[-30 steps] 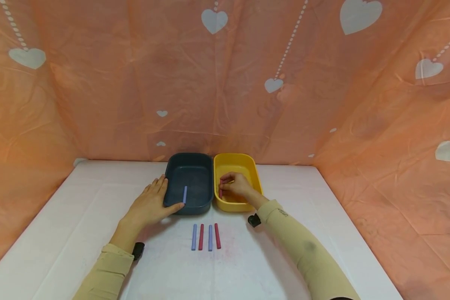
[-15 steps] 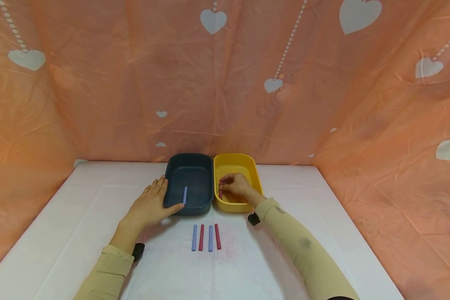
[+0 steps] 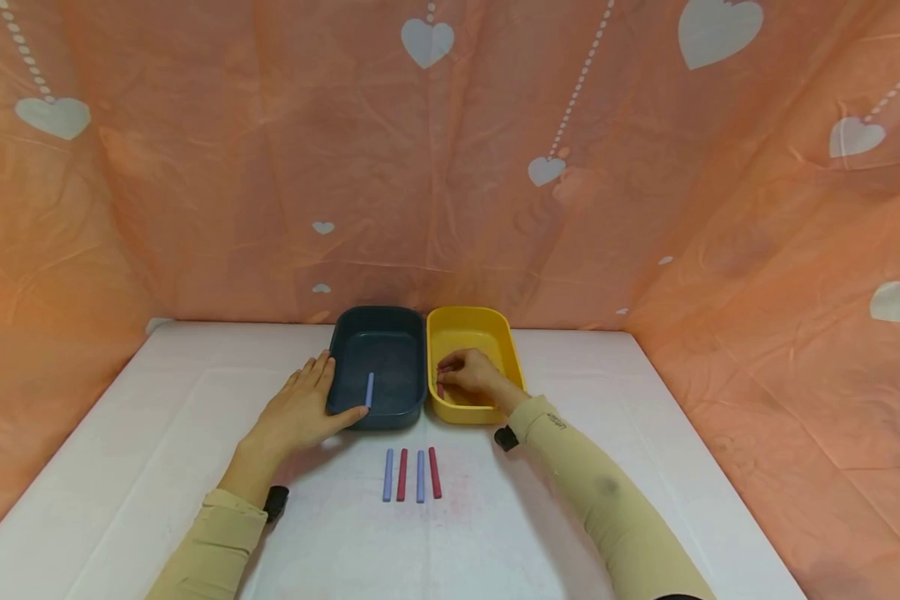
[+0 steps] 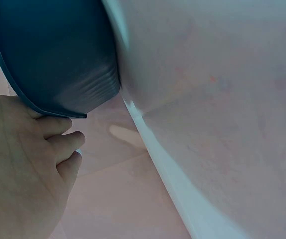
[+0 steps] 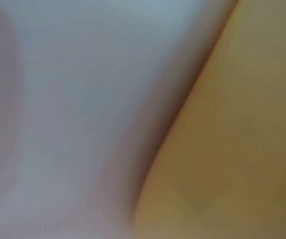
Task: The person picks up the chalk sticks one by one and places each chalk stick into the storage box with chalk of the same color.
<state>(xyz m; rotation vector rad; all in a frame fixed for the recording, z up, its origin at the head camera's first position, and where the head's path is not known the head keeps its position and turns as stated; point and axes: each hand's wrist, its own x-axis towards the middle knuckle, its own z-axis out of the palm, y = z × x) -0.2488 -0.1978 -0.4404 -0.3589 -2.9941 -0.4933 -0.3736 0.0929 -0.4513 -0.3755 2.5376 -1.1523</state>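
A slim red stick (image 3: 441, 390), partly hidden, is pinched inside the yellow tray (image 3: 467, 415) beside the dark-blue tray (image 3: 382, 346).

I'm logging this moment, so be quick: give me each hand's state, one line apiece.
Left hand: open, touching the dark blue tray.
Right hand: closed, holding a red stick in the yellow tray.

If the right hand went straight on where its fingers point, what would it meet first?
Most likely the left wall of the yellow tray, just beyond the red stick the right hand pinches. Its height is unclear; above that wall, it would pass over the dark tray.
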